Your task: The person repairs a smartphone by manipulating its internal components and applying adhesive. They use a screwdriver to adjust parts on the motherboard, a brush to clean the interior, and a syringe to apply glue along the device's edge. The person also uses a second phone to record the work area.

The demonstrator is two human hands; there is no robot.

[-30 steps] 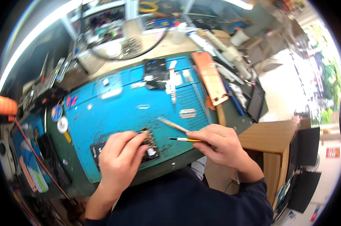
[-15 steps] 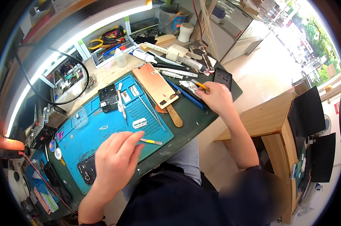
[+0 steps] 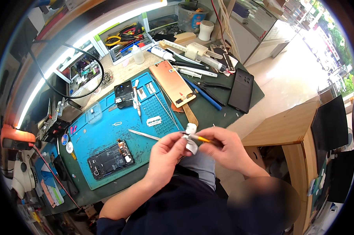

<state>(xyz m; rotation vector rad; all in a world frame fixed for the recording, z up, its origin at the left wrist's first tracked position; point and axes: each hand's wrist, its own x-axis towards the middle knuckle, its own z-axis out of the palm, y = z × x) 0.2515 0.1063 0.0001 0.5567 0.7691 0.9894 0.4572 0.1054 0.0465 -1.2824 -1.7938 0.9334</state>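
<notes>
Close together above the near edge of the bench, my left hand (image 3: pixel 164 154) and my right hand (image 3: pixel 229 150) are both closed. My left fingertips pinch a crumpled, silvery-white piece (image 3: pixel 191 146) that looks like foil. A thin, yellow-handled tool (image 3: pixel 202 138) is in my right fingers, its front end against or just over the crumpled piece; its tip is blurred. To the left, an opened phone (image 3: pixel 108 161) with its inside showing lies on the blue work mat (image 3: pixel 79 149). Tweezers (image 3: pixel 142 134) lie just left of my left hand, and a razor blade (image 3: pixel 154 121) lies beyond them.
A copper-coloured phone panel (image 3: pixel 171 84), a blue pen-like tool (image 3: pixel 204 96), pliers (image 3: pixel 213 92) and a black phone cover (image 3: pixel 241 91) lie on the right side. Farther back are a dark phone part (image 3: pixel 124 94), a white bottle (image 3: pixel 137 55) and syringes (image 3: pixel 189 72). A black cable loop (image 3: pixel 101 74) hangs at left.
My right hand has brought the yellow-handled tool and crumpled piece in from the right side of the bench. My left hand has moved right, off the phone, and now pinches the crumpled piece.
</notes>
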